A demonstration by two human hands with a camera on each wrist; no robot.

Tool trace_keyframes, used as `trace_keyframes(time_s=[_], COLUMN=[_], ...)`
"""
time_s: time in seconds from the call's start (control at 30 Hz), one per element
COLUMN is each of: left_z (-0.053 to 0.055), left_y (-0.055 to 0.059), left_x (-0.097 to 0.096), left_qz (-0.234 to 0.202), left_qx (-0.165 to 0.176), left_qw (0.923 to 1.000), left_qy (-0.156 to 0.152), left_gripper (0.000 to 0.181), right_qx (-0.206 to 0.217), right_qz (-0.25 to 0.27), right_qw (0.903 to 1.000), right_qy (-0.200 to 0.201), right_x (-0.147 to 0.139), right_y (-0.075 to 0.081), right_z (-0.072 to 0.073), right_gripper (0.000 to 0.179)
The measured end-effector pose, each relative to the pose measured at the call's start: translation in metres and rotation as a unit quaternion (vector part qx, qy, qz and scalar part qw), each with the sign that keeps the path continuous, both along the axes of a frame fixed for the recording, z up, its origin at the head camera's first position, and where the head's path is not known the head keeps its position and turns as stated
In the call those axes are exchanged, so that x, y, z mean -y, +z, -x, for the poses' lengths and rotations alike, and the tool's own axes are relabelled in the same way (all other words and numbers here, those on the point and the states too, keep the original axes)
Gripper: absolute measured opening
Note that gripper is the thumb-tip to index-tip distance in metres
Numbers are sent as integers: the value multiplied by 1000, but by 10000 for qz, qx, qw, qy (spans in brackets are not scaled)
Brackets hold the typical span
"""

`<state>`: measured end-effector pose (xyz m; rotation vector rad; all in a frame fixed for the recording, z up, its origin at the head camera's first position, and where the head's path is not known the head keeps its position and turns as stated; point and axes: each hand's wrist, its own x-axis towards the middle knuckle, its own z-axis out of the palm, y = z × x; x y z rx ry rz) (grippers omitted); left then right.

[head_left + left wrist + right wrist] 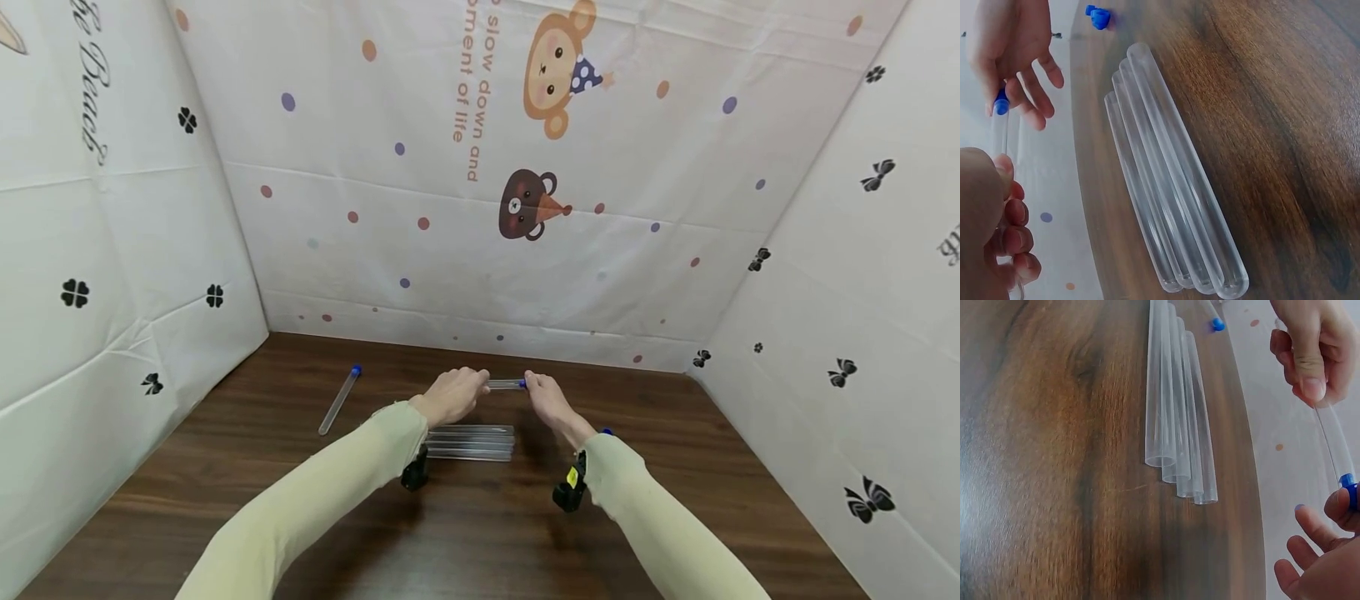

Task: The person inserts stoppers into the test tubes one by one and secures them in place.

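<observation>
My left hand (453, 394) grips a clear plastic test tube (505, 384), fingers wrapped round its body. At the tube's right end, my right thumb and forefinger pinch a blue cap (1349, 482). The other fingers of my right hand (550, 398) spread loosely away from it. In both wrist views the tube is held up off the table, and the cap sits right at its mouth. Nearer to me lie several uncapped test tubes (471, 443) side by side, their open ends to the right; my left wrist partly covers them in the head view.
Off to the left, a test tube with a blue cap (339, 402) lies slantwise on the dark wooden table (465, 533). Loose blue caps (1099, 17) rest on the right side, mostly hidden behind my right arm in the head view. Printed white sheets (420, 267) wall the table's back and sides.
</observation>
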<state>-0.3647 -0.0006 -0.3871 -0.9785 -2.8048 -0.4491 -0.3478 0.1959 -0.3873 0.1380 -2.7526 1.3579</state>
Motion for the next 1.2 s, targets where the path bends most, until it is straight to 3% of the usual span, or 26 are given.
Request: trace_keyframes(time_s=[0.33, 0.57, 0.87, 0.97, 1.13, 1.2], left_z=[0, 0, -1, -1, -2, -2], left_y=[0, 1, 1, 1, 5, 6], left_x=[-6, -8, -10, -9, -4, -1], left_qz=[187, -61, 9, 103, 248, 131], left_qx=[-427, -371, -273, -155, 342, 756], left_qw=[9989, 9993, 9996, 9998, 9989, 9967], left_qy=[6, 58, 95, 70, -199, -265], left_gripper=[17, 17, 17, 18, 21, 22], right_qx=[86, 2, -8, 25, 218, 279], right_qz=[72, 357, 485, 332, -257, -502], right_qw=[9998, 9985, 9970, 9979, 9984, 9974], right_qy=[-161, -408, -605, -549, -453, -438], right_x=[-1, 4, 7, 4, -2, -5], right_y=[3, 8, 6, 4, 0, -2], right_z=[-1, 1, 1, 2, 1, 1], right_gripper=[46, 42, 45, 46, 53, 55])
